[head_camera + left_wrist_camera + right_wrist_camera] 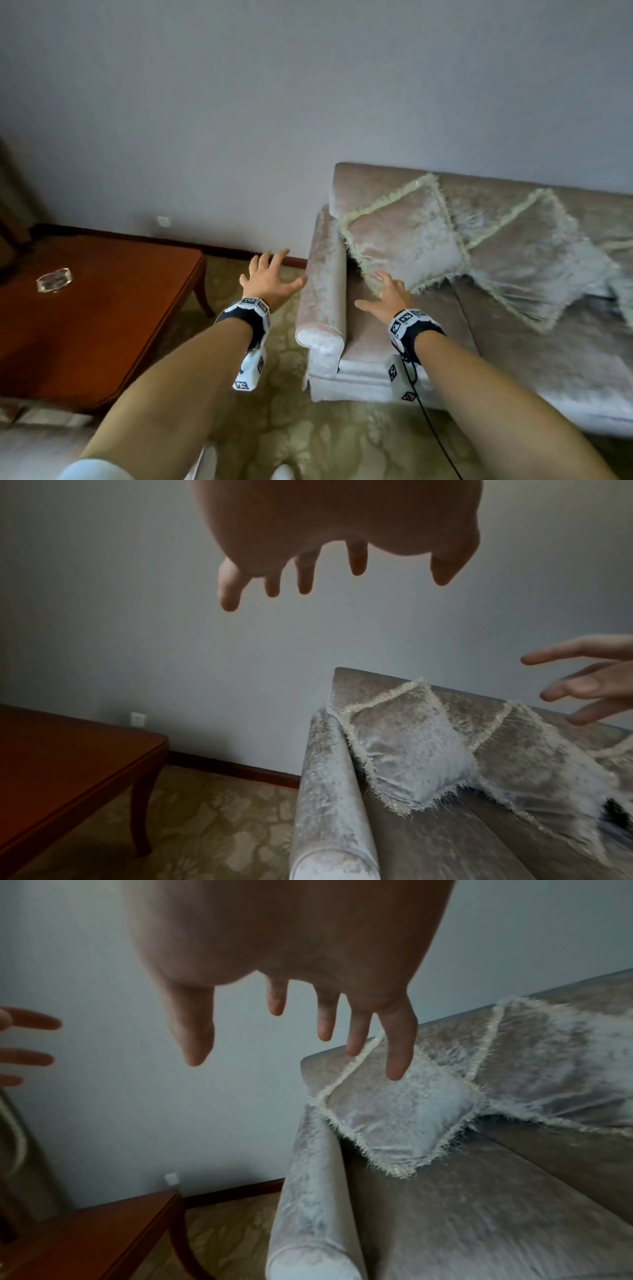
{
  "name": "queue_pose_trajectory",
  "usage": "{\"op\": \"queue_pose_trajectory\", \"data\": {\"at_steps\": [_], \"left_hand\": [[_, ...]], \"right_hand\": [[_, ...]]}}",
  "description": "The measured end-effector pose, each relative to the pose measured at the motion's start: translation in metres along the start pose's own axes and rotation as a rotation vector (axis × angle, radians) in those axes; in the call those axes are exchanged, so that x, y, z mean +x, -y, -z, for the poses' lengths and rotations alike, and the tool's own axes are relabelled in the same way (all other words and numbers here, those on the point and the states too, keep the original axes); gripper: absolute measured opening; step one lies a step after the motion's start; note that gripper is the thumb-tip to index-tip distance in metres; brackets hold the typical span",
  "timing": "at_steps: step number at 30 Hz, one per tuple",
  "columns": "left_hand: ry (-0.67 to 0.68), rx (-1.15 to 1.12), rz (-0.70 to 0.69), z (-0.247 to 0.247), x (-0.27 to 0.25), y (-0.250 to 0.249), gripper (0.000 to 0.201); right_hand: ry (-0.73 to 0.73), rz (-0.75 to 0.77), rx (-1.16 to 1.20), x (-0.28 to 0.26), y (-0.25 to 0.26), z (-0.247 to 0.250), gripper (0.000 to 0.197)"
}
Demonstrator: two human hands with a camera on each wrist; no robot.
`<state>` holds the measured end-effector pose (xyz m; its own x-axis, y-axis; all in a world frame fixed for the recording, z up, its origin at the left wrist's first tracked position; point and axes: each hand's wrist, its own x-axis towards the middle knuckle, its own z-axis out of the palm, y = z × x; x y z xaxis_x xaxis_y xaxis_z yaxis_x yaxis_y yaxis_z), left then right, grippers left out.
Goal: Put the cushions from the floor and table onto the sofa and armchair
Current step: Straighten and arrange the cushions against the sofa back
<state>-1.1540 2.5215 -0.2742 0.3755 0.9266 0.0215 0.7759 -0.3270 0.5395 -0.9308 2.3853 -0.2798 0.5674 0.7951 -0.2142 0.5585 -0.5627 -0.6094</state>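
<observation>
A pale velvet sofa [428, 329] stands against the wall on the right. Two fringed cushions lean on its back: one [404, 243] by the armrest [325, 284], a second [534, 260] overlapping it to the right. The edge of a third cushion [621, 291] shows at the frame's right. My left hand [269, 277] hovers with fingers spread just left of the armrest, holding nothing. My right hand [385, 296] hovers over the seat in front of the first cushion [394, 1118], fingers spread and empty. Both hands are apart from the cushions [411, 753].
A dark red wooden table [85, 318] stands at the left with a glass ashtray [54, 280] on it. Patterned beige carpet [274, 394] lies between table and sofa. A pale upholstered edge [34, 442] shows at bottom left. A cable [431, 431] hangs from my right wrist.
</observation>
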Motion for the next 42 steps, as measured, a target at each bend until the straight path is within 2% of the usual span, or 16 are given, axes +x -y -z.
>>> {"op": "queue_pose_trajectory", "data": {"at_steps": [4,9,14,17,20,26,30,35,42], "left_hand": [[0.048,-0.04,-0.061,-0.021,0.072,-0.026,0.082],[0.092,-0.062,-0.132,-0.048,0.149,-0.065,0.081],[0.188,-0.06,-0.143,-0.082,0.179,-0.095,0.08],[0.229,-0.093,-0.105,-0.108,0.201,-0.112,0.082],[0.268,-0.107,-0.123,-0.135,0.21,-0.139,0.081],[0.242,-0.097,-0.102,-0.186,0.258,-0.204,0.079],[0.199,-0.125,-0.065,-0.226,0.288,-0.265,0.08],[0.117,-0.153,-0.083,-0.242,0.316,-0.343,0.078],[0.064,-0.068,-0.037,-0.253,0.363,-0.371,0.082]], "right_hand": [[-0.062,-0.06,-0.034,0.054,-0.006,0.027,0.084],[-0.122,-0.112,-0.05,0.112,-0.011,0.061,0.086],[-0.111,-0.221,-0.073,0.143,-0.037,0.09,0.085],[-0.116,-0.233,-0.064,0.166,-0.054,0.105,0.085],[-0.087,-0.255,-0.045,0.19,-0.077,0.119,0.084],[-0.078,-0.213,-0.046,0.26,-0.13,0.168,0.085],[-0.038,-0.188,-0.064,0.306,-0.174,0.215,0.087],[-0.001,-0.128,-0.089,0.354,-0.205,0.272,0.091],[0.01,-0.112,-0.104,0.408,-0.225,0.311,0.094]]}}
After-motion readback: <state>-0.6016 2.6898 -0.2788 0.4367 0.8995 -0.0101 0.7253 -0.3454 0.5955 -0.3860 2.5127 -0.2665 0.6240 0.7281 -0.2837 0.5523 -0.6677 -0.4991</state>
